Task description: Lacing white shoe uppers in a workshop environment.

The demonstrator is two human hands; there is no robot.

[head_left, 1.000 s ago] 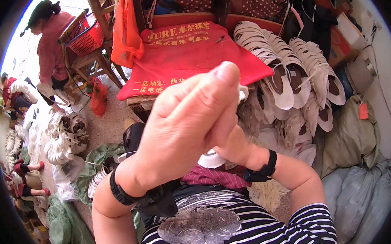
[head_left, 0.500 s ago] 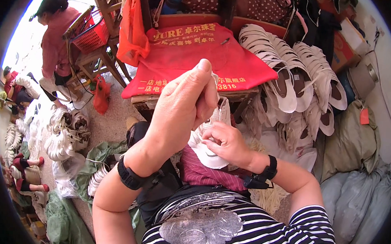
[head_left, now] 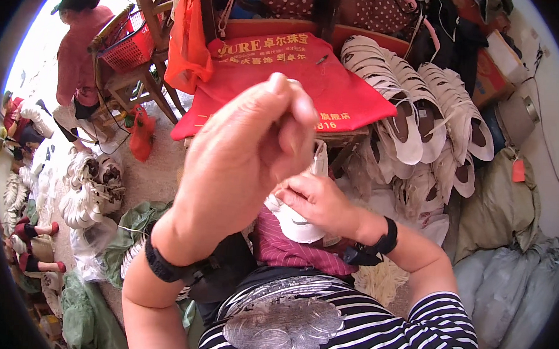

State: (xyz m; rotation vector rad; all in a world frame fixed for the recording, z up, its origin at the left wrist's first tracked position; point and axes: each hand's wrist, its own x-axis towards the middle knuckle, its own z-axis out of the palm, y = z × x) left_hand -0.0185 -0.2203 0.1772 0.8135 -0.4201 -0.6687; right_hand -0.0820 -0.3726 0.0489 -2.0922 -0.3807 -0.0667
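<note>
My left hand [head_left: 250, 132] is raised high, close to the camera, with its fingers curled together and the thumb pressed near them. What sits between those fingertips, if anything, is too small to make out. Below and to its right, my right hand [head_left: 319, 205] grips a white shoe upper [head_left: 299, 229] that rests on the maroon striped cloth [head_left: 276, 244] over my lap. The raised hand hides part of the upper. Black bands circle both my wrists.
Ahead stands a low table under a red printed cloth [head_left: 265, 79], with a small slim tool [head_left: 322, 60] on it. Rows of nested white shoe uppers [head_left: 385, 85] hang at its right edge. A red basket [head_left: 128, 49] and a person in pink [head_left: 81, 44] are at the left.
My left hand has moved left and nearer to the camera, away from the shoe upper. The right hand has shifted slightly left and down, still on the upper.
</note>
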